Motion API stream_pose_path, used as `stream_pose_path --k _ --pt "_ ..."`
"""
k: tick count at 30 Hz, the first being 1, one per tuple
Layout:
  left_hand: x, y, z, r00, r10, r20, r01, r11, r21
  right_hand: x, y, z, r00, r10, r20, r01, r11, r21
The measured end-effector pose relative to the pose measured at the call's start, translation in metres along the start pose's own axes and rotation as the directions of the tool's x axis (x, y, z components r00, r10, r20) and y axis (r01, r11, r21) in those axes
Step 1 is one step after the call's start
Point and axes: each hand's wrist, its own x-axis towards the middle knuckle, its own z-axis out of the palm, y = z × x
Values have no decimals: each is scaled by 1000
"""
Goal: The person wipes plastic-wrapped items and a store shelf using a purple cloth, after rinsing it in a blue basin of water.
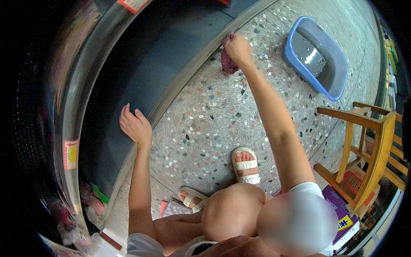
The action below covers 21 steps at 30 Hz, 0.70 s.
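Note:
My right hand (238, 49) is closed around a bunched purple-red cloth (229, 62). The cloth is against the narrow raised edging (192, 69) that runs between the speckled terrazzo floor (205, 112) and a dark flat panel (144, 77). Part of the cloth hangs down over the floor side. Over the dark panel, near that same edging, my left hand (135, 126) holds nothing, its thumb apart from the fingers. Whether its fingertips touch the panel I cannot tell. To the right of my right hand stands a blue plastic basin (290, 53) with murky grey water (311, 57) in it.
A wooden stool (374, 128) lies tipped at the right, beside a purple box (342, 205) and a cardboard carton (369, 192). A curved shelf front with price tags (70, 154) arches over the panel on the left. Plastic-wrapped goods (93, 205) sit at lower left.

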Motion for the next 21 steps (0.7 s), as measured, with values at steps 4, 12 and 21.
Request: stream_pose_path --k 4,12,21 --pt "3 2 4 1000 13 -11 -13 1000 -3 -29 -3 16 998 -3 62 0 999 50" --pt "-2 -2 -2 1000 -23 5 24 999 -35 -152 -53 35 764 -316 562 188 943 276" --pt "-25 -30 -60 988 62 140 23 845 -535 -231 -54 15 353 -406 843 -669 520 531"
